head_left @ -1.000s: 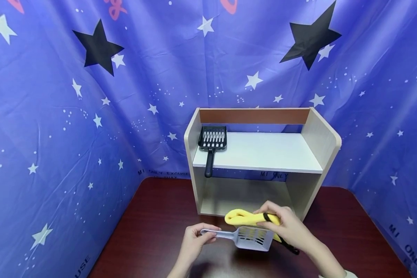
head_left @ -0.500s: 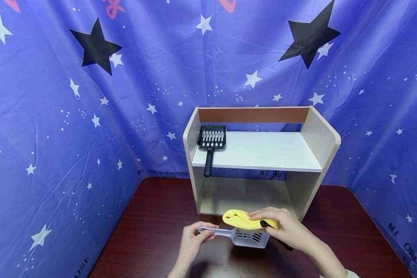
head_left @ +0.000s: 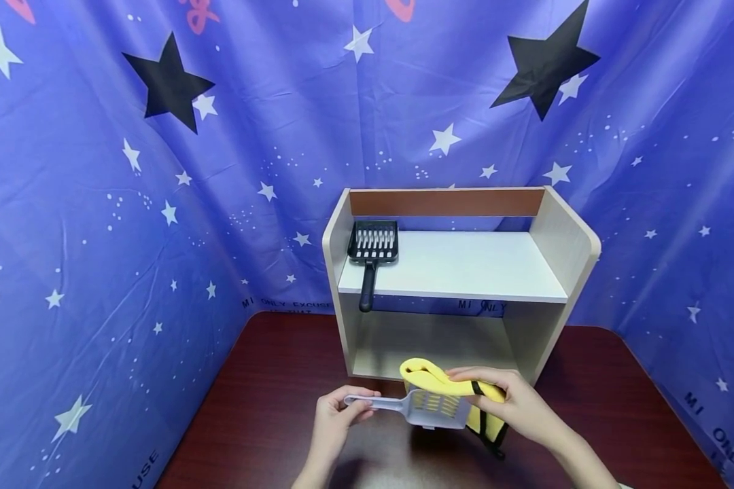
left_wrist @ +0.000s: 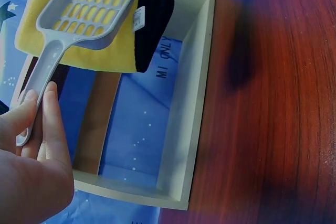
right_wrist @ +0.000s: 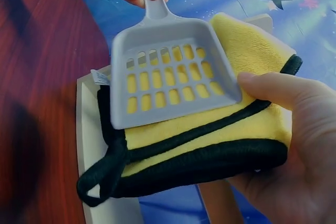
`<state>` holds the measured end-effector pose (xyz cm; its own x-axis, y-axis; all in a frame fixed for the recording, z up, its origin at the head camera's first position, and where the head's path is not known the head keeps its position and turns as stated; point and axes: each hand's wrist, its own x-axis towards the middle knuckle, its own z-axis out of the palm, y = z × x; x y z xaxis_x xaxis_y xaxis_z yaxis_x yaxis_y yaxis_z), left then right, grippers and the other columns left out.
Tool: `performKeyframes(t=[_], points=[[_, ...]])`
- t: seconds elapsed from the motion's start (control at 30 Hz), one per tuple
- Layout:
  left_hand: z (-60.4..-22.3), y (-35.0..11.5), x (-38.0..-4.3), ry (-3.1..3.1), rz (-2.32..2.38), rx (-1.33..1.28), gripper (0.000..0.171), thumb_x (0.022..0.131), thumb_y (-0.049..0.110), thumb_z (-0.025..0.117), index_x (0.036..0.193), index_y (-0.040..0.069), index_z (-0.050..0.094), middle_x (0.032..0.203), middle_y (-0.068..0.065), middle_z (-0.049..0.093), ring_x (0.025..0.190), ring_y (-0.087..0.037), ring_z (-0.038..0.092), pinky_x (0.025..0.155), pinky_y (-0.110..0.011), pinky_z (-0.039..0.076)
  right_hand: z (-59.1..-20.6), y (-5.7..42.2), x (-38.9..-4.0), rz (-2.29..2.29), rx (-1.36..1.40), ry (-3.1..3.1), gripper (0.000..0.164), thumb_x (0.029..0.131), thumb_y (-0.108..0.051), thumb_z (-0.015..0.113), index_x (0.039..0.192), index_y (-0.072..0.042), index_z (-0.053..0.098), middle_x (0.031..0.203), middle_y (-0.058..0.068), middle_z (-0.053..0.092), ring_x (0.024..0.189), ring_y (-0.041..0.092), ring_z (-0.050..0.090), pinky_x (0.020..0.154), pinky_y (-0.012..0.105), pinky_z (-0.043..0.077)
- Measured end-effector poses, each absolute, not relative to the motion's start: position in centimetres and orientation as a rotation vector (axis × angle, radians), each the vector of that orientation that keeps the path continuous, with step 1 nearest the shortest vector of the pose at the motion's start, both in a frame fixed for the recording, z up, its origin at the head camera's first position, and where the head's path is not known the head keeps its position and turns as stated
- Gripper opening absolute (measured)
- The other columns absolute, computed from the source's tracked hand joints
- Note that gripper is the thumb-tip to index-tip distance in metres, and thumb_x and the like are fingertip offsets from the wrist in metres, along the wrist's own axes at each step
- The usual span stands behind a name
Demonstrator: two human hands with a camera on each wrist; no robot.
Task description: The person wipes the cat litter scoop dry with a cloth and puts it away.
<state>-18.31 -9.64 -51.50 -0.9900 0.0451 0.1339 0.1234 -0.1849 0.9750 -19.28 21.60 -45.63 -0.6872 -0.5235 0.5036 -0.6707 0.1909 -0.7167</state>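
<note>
My left hand [head_left: 338, 415] pinches the handle end of a light grey slotted litter scoop [head_left: 435, 410], held level above the table. My right hand [head_left: 514, 402] grips a folded yellow cloth [head_left: 434, 378] with black edging, thumb in front and fingers behind. In the right wrist view the cloth [right_wrist: 252, 40] lies behind the scoop's slotted pan [right_wrist: 168, 77], and yellow shows through the slots. A black hanging loop [right_wrist: 100, 179] and a small white tag [right_wrist: 100, 77] stick out from the cloth. The left wrist view shows the fingertips on the scoop's handle [left_wrist: 44, 69].
A two-tier wooden shelf [head_left: 465, 265] stands at the back of the dark red table [head_left: 269, 407]. On its upper board, at the left, lies a black slotted scoop [head_left: 372, 255], its handle overhanging the front edge. A blue star-print curtain [head_left: 269, 170] surrounds the table.
The cloth has shifted against the scoop; its lower part now hangs beside and behind the pan. The right hand has moved slightly right, and the scoop slightly left and up.
</note>
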Motion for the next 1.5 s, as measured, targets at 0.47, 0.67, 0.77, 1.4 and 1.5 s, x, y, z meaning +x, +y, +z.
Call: performKeyframes(t=[0.47,0.67,0.77,1.4,1.5], points=[[-51.2,-9.9,-18.4,-1.881,-2.416,-0.147,0.027,0.086,-0.007,0.067,0.105,-0.025,0.060,0.092,-0.001,0.079,0.080,-0.008,0.073,0.072,-0.022,0.061,-46.9,22.4,-18.7,1.609,0.999,-2.328,0.039,0.093,0.005,0.061,0.131,-0.006,0.064,0.131,-0.007,0.068,0.118,-0.002,0.061,0.089,0.014,0.053],[-51.2,-9.8,-18.4,-1.847,-2.432,-0.083,0.028,0.086,-0.007,0.067,0.106,-0.026,0.059,0.096,-0.011,0.078,0.077,-0.007,0.073,0.072,-0.023,0.061,-47.7,22.8,-18.1,1.689,0.910,-2.275,0.037,0.091,0.010,0.060,0.126,0.000,0.065,0.116,-0.012,0.072,0.094,-0.002,0.067,0.070,0.020,0.058],[-51.1,-9.7,-18.5,-1.825,-2.441,-0.044,0.028,0.087,-0.008,0.066,0.107,-0.026,0.058,0.096,-0.011,0.078,0.076,-0.007,0.073,0.072,-0.022,0.061,-48.0,22.8,-17.8,1.690,0.828,-2.279,0.031,0.091,0.010,0.061,0.120,0.002,0.066,0.103,-0.012,0.073,0.082,0.000,0.068,0.063,0.023,0.059],[-50.9,-10.0,-18.7,-1.865,-2.428,-0.191,0.030,0.087,-0.005,0.068,0.105,-0.027,0.059,0.097,-0.010,0.078,0.081,-0.009,0.074,0.072,-0.023,0.061,-48.1,24.9,-18.7,2.097,0.724,-2.315,0.039,0.100,0.003,0.051,0.120,-0.025,0.067,0.094,-0.004,0.078,0.073,0.016,0.075,0.055,0.040,0.061],[-50.9,-10.0,-18.8,-1.896,-2.429,-0.256,0.031,0.087,-0.004,0.068,0.105,-0.027,0.059,0.096,-0.004,0.079,0.082,-0.008,0.073,0.073,-0.022,0.061,-47.6,25.2,-19.5,2.136,0.778,-2.318,0.039,0.100,0.003,0.049,0.122,-0.025,0.066,0.099,-0.004,0.077,0.078,0.016,0.075,0.059,0.039,0.062]])
